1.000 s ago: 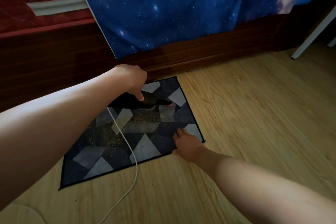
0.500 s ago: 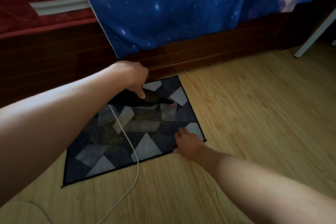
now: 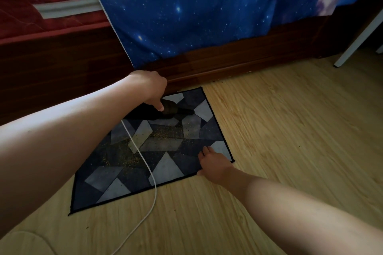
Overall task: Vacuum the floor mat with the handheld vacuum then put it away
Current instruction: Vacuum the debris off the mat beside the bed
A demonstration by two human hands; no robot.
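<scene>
Left grip (image 3: 148, 87) clasped the handheld vacuum (image 3: 167, 109), which pointed rightward across the floor mat's (image 3: 165, 170) far end, crumbs (image 3: 124, 156) nearer; right grip (image 3: 215, 165) pressed flat.

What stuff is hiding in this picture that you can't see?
All in the head view:
- handheld vacuum: its handle is covered by the left hand gripping it.
- white cord: its end runs off the bottom edge.
- floor mat: its far left corner lies behind the left forearm; the right hand covers part of the near edge.
- specks on the mat: too small to identify.
</scene>
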